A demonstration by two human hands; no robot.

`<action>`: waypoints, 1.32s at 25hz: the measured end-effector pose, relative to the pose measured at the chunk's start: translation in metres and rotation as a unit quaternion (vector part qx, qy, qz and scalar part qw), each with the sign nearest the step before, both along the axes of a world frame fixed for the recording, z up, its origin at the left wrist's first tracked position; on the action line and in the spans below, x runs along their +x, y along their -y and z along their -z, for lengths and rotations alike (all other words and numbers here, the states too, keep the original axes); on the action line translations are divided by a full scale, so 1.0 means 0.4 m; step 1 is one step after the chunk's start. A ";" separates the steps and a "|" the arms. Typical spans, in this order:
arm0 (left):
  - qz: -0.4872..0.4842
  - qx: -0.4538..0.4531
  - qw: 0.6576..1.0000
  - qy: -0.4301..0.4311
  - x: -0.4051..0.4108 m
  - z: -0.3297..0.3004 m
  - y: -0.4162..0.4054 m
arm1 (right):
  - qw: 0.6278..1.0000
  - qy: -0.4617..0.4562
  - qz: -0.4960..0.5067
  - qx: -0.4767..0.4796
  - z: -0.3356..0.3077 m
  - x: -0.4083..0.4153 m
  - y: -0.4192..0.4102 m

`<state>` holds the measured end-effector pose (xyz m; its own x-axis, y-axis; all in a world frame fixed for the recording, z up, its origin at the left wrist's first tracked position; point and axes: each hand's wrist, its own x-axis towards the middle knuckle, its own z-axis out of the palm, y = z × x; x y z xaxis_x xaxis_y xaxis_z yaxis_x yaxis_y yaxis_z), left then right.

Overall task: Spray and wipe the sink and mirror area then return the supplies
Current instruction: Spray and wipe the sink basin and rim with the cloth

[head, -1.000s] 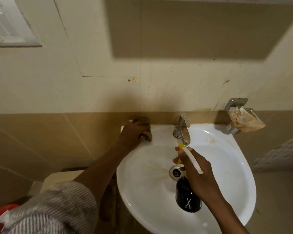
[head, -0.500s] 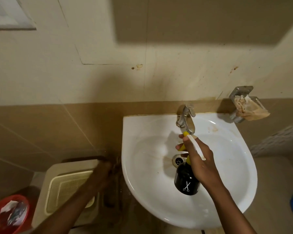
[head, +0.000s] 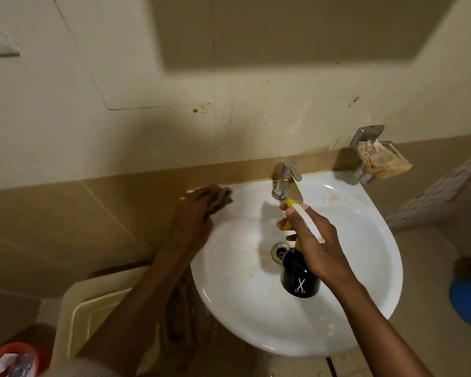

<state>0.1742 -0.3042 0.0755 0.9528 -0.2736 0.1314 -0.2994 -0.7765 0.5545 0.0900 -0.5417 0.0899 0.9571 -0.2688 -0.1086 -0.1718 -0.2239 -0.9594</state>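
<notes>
- Looking down from the head view: left hand (head: pixel 193 213) presses flat on a brown cloth (head: pixel 223 195) at the sink (head: pixel 365 268) rim's back-left corner; it could slip off the edge.
- Right hand (head: pixel 314 248) wraps the spray bottle (head: pixel 299 278) over the basin, finger seemingly on the trigger; the nozzle near the tap (head: pixel 284 183) risks splashback.

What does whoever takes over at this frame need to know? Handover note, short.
Left hand: pressing a brown cloth on the back left corner of the white ceramic sink.
Right hand: gripping a black spray bottle with yellow trigger, held over the basin near the round metal drain, nozzle toward the chrome tap.
Done: cannot tell how much is wiped; brownish stains show in the basin.
Left: finish sink, mirror area (out of view), return supplies.
</notes>
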 end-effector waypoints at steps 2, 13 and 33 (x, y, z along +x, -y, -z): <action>0.067 0.119 0.991 0.000 0.032 0.018 0.068 | 1.000 0.005 -0.004 0.004 -0.005 0.001 -0.007; 0.158 0.139 0.978 -0.007 -0.392 0.078 0.013 | 0.998 -0.028 -0.027 -0.040 -0.015 -0.041 0.031; 0.045 0.267 0.961 -0.055 -0.136 0.272 0.175 | 0.970 -0.137 -0.148 -0.135 0.024 -0.137 0.115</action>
